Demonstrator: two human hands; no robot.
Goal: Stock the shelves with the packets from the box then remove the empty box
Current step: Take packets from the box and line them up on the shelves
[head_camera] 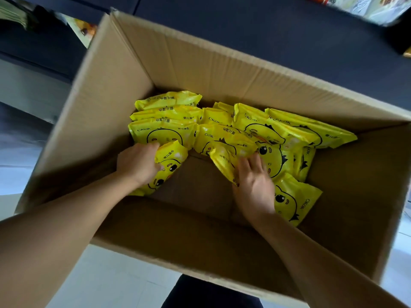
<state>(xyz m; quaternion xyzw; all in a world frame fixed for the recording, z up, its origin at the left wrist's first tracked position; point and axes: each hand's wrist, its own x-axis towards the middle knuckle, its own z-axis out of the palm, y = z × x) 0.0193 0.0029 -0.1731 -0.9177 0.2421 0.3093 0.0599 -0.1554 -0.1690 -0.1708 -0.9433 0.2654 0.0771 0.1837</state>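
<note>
A big open cardboard box fills the view, with both my arms reaching down into it. Several yellow packets printed with a cartoon chick lie along its far side and right side. My left hand is closed around one yellow packet at the left of the box floor. My right hand grips another yellow packet, tilted up from the pile. Part of the brown box floor shows between my hands.
Dark shelves stand behind the box, with other packaged goods at the top right and some at the top left. Pale floor tiles lie below. A dark trouser leg shows at the bottom edge.
</note>
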